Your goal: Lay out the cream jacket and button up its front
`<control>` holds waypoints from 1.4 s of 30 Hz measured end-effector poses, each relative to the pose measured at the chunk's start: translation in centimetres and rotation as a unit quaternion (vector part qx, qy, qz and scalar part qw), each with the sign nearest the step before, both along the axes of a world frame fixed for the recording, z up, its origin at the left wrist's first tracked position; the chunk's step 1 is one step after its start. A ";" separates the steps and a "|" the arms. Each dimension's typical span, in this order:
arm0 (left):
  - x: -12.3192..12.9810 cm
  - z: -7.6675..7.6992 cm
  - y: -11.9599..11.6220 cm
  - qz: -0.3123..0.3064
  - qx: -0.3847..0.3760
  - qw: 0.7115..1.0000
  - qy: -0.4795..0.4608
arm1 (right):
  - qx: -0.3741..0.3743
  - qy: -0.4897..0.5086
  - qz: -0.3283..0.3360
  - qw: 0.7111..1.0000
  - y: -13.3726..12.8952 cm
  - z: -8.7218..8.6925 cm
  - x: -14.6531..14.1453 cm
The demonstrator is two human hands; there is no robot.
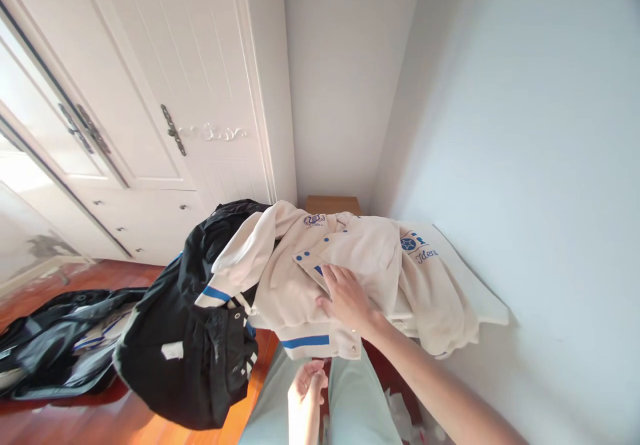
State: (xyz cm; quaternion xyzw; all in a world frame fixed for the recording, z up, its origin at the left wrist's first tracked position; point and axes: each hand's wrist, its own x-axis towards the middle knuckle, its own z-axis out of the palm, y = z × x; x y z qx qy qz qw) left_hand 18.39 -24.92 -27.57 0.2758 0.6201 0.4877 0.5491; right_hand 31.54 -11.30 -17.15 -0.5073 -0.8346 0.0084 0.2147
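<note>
A cream jacket (280,291) with blue snaps, blue-striped cuff and hem, and blue embroidery lies spread out in front of me, partly folded over itself. My right hand (347,295) rests on its front, fingers stretched out and the thumb apart, near a folded-back front edge with blue marks. Just below the hem, my left hand (307,381) is held in the air with its fingers curled in. Nothing shows in it, and it appears apart from the cloth. One sleeve hangs down to the right; the other reaches left across a black garment.
Under the jacket is a white board-like surface (487,305) against the pale wall (525,165). A black coat (185,358) hangs at the left. An open suitcase (65,351) lies on the wooden floor. White wardrobe doors (135,65) and a cardboard box (333,205) stand behind.
</note>
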 end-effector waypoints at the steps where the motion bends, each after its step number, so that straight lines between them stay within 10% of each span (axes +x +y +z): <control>1: 0.2 -0.2 -0.3 -0.019 -0.024 0.998 -0.047 | -0.007 0.011 -0.007 1.000 0.3 0.0 0.0; 6: 1.3 1.7 -0.1 -0.037 0.017 0.940 -0.338 | -0.052 0.098 -0.002 0.994 -0.4 1.8 2.5; 11: 2.8 3.4 0.7 0.016 0.030 0.870 -0.491 | 0.089 0.301 -0.090 0.945 -6.3 3.4 7.0; 20: 4.0 3.9 1.5 0.005 0.071 0.876 -0.477 | -0.116 0.304 -0.151 0.933 -16.0 -4.2 10.4; 24: 5.4 4.5 1.1 -0.006 0.085 0.896 -0.436 | -0.114 0.435 -0.184 0.874 -15.1 -4.7 8.7; 31: 5.8 4.6 1.1 -0.041 0.085 0.906 -0.413 | -0.186 0.675 -0.182 0.691 -12.5 -3.7 6.3; 42: 5.2 3.2 1.1 -0.064 0.105 0.933 -0.339 | -0.111 0.772 -0.235 0.581 -11.9 -6.7 3.9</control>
